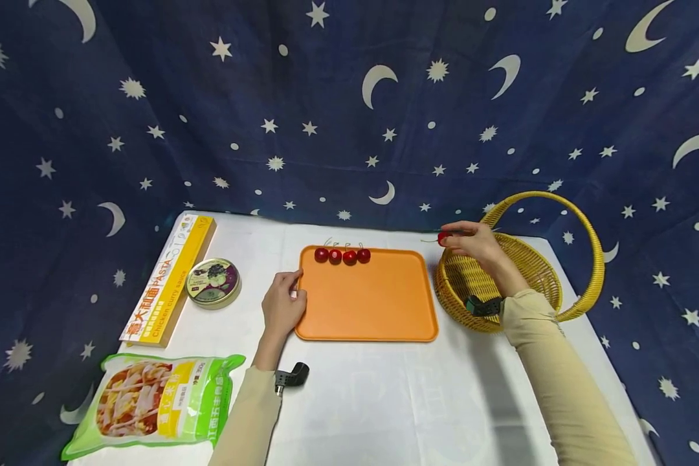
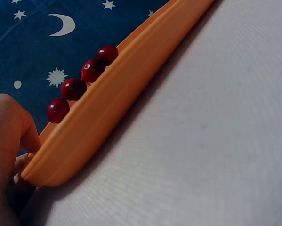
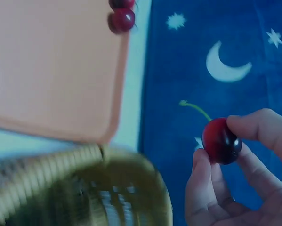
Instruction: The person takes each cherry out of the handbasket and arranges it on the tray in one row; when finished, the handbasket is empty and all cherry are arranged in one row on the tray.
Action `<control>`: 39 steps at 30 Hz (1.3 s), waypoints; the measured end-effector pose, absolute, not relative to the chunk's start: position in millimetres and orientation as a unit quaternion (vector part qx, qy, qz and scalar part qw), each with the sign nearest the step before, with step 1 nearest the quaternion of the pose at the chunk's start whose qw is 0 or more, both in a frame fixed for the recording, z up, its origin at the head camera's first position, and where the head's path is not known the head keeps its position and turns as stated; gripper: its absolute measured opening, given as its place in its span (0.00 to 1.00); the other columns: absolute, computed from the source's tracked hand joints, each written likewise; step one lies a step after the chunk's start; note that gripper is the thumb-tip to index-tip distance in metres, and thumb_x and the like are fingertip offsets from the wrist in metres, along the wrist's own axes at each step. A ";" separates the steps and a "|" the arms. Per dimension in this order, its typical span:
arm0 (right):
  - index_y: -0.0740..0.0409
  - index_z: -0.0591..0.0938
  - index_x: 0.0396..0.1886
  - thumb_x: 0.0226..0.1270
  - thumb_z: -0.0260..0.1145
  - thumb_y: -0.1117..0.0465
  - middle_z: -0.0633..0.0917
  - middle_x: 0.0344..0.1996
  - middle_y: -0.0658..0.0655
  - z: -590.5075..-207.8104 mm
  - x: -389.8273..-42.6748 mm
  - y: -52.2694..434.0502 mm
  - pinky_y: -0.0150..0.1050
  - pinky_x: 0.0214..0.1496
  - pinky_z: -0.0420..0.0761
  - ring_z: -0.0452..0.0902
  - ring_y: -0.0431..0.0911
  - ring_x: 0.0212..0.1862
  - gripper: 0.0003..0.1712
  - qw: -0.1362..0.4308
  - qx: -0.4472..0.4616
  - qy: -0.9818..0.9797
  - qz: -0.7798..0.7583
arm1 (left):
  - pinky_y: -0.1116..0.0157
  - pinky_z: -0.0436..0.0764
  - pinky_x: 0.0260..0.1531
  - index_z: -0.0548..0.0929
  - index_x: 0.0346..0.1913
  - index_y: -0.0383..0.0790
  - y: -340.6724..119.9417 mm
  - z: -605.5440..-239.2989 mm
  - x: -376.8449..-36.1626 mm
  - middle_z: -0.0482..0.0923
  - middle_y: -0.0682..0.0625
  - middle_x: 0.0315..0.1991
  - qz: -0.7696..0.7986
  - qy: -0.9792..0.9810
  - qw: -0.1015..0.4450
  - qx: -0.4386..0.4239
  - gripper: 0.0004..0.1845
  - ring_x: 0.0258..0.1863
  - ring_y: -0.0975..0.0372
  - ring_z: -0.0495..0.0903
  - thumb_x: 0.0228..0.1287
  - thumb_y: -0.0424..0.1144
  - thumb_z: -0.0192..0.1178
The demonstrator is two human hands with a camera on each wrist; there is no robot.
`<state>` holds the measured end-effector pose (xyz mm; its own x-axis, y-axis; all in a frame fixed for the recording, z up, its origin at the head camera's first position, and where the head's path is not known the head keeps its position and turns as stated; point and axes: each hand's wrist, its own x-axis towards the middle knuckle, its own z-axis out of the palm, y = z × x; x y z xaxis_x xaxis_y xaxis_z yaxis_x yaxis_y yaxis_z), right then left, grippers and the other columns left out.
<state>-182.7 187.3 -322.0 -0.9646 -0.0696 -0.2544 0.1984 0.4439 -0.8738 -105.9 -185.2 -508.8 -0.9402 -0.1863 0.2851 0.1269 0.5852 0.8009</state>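
An orange tray (image 1: 367, 304) lies mid-table with several red cherries (image 1: 342, 255) in a row along its far edge; the same row of cherries (image 2: 82, 84) shows in the left wrist view. My left hand (image 1: 282, 304) grips the tray's left rim (image 2: 60, 155), thumb on top. My right hand (image 1: 472, 243) hovers over the far left rim of a yellow wicker basket (image 1: 501, 285) and pinches a red cherry (image 3: 221, 141) with a green stem between thumb and fingers; the same cherry (image 1: 442, 237) shows in the head view.
A yellow pasta box (image 1: 169, 278), a round tin (image 1: 213, 283) and a green food bag (image 1: 151, 404) lie at the table's left. A starry blue cloth (image 1: 349, 110) hangs behind and at both sides. White tablecloth (image 1: 396, 401) stretches in front of the tray.
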 end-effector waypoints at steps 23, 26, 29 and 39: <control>0.79 0.78 0.49 0.57 0.70 0.74 0.86 0.25 0.54 -412.2 -203.6 96.4 0.44 0.42 0.83 0.85 0.45 0.30 0.20 0.110 0.091 0.806 -0.574 | 0.54 0.74 0.36 0.84 0.55 0.37 -184.9 -508.2 -105.7 0.79 0.44 0.45 -0.453 -0.874 0.174 0.019 0.23 0.35 0.53 0.78 0.53 0.32 0.59; 0.78 0.79 0.47 0.58 0.69 0.73 0.85 0.25 0.52 -420.5 -203.2 88.8 0.44 0.41 0.84 0.86 0.46 0.30 0.18 0.102 0.104 0.797 -0.586 | 0.54 0.75 0.37 0.84 0.56 0.38 -185.1 -508.8 -105.9 0.79 0.44 0.46 -0.452 -0.875 0.170 0.021 0.23 0.36 0.53 0.78 0.53 0.32 0.59; 0.76 0.81 0.45 0.58 0.71 0.70 0.86 0.26 0.52 -425.6 -202.6 83.0 0.40 0.38 0.84 0.85 0.46 0.30 0.17 0.089 0.115 0.801 -0.581 | 0.54 0.75 0.37 0.84 0.56 0.38 -184.9 -509.7 -106.1 0.79 0.44 0.46 -0.452 -0.876 0.169 0.021 0.23 0.36 0.53 0.78 0.53 0.32 0.59; 0.70 0.83 0.40 0.58 0.73 0.66 0.85 0.27 0.55 -431.5 -200.9 69.7 0.37 0.34 0.83 0.85 0.47 0.29 0.13 0.084 0.139 0.825 -0.542 | 0.54 0.74 0.35 0.85 0.55 0.38 -186.1 -510.7 -106.4 0.79 0.45 0.46 -0.449 -0.876 0.177 0.015 0.23 0.34 0.53 0.77 0.53 0.31 0.58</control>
